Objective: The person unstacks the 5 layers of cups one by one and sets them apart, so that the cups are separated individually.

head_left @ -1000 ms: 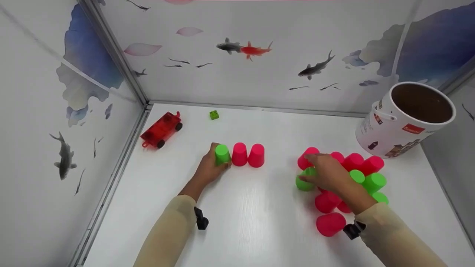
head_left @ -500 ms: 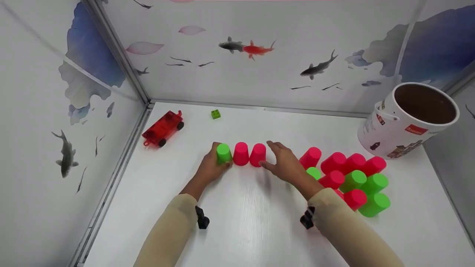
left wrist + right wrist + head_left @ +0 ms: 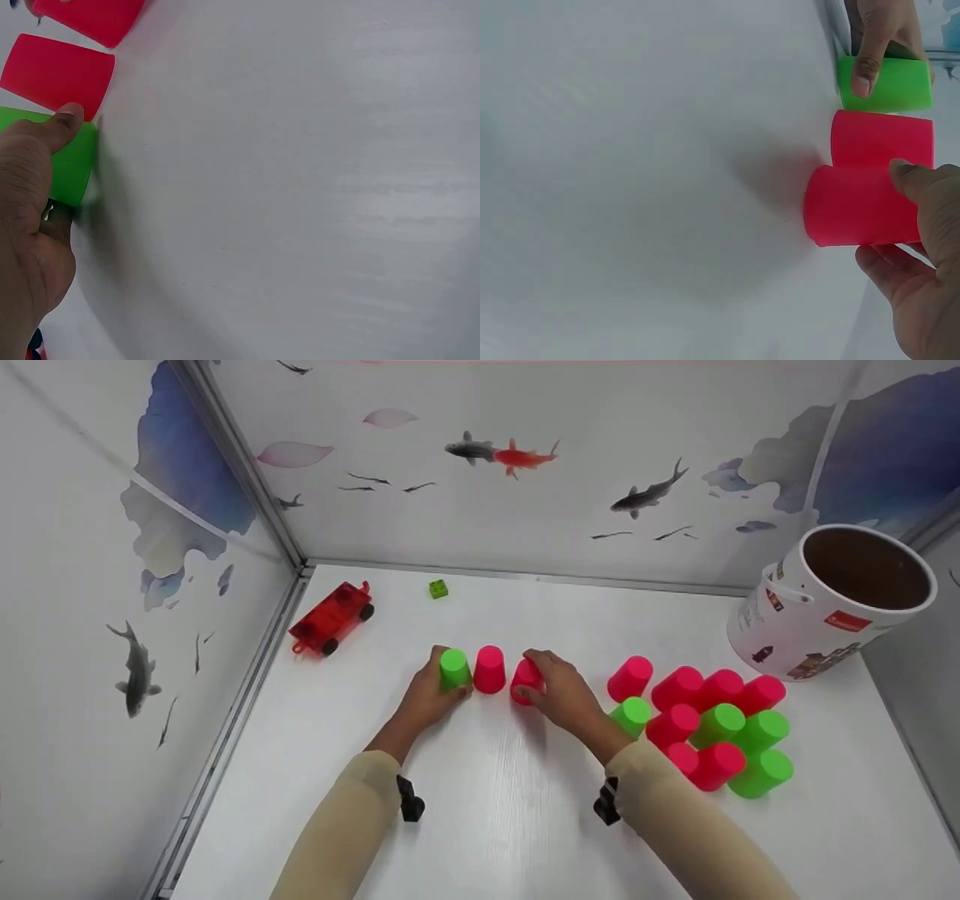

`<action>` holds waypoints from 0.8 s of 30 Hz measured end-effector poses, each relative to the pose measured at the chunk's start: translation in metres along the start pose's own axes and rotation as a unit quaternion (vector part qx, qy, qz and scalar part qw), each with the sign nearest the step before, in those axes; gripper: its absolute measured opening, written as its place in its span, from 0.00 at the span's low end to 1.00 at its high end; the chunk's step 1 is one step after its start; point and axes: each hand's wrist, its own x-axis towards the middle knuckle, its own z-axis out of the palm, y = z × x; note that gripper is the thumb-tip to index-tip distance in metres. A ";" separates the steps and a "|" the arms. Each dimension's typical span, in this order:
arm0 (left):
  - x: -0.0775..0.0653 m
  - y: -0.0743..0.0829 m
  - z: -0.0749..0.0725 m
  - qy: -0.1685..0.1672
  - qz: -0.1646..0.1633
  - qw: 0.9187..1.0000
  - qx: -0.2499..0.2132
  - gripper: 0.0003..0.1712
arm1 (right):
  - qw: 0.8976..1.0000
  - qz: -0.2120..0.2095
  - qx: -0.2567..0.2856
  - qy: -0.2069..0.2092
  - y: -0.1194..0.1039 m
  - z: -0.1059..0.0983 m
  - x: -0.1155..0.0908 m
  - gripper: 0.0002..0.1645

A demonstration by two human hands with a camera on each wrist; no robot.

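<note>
My left hand [image 3: 429,694] grips an upside-down green cup [image 3: 454,669] at the left end of a short row on the white table. In the left wrist view its thumb lies along the side of that green cup [image 3: 75,161]. A pink-red cup [image 3: 490,670] stands beside it in the middle of the row. My right hand [image 3: 566,690] holds another pink-red cup [image 3: 527,682] at the row's right end, thumb and fingers on opposite sides. In the right wrist view this pink-red cup [image 3: 859,206] sits nearer the camera than the middle cup [image 3: 881,139].
More cups, such as a pink-red cup [image 3: 630,679] and a green cup [image 3: 761,774], stand clustered right of my right hand. A white bucket [image 3: 795,622] is at the back right. A red toy wagon [image 3: 331,619] and small green block [image 3: 439,589] lie at the back left.
My right hand has moved left from the cup cluster to the row and taken hold of the right-end pink-red cup, which now stands slightly apart. My left hand keeps its grip on the green cup.
</note>
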 end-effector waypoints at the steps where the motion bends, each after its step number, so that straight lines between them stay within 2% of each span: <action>1: 0.000 0.000 0.000 0.000 -0.002 1.000 -0.001 0.38 | 1.000 -0.007 -0.007 -0.002 0.001 -0.004 -0.005 0.51; 7: -0.001 0.002 0.001 0.002 -0.010 1.000 -0.008 0.38 | 0.997 -0.058 -0.045 -0.017 0.012 -0.029 -0.051 0.50; 12: -0.001 0.003 0.000 0.000 -0.011 1.000 -0.004 0.38 | 0.993 -0.087 -0.078 -0.033 0.031 -0.050 -0.094 0.48; 17: 0.000 0.003 0.000 0.002 -0.017 1.000 -0.004 0.39 | 0.989 -0.079 -0.116 -0.048 0.051 -0.063 -0.124 0.44; 24: 0.000 0.004 0.001 -0.003 -0.026 1.000 -0.014 0.39 | 0.986 -0.049 -0.139 -0.080 0.068 -0.069 -0.139 0.44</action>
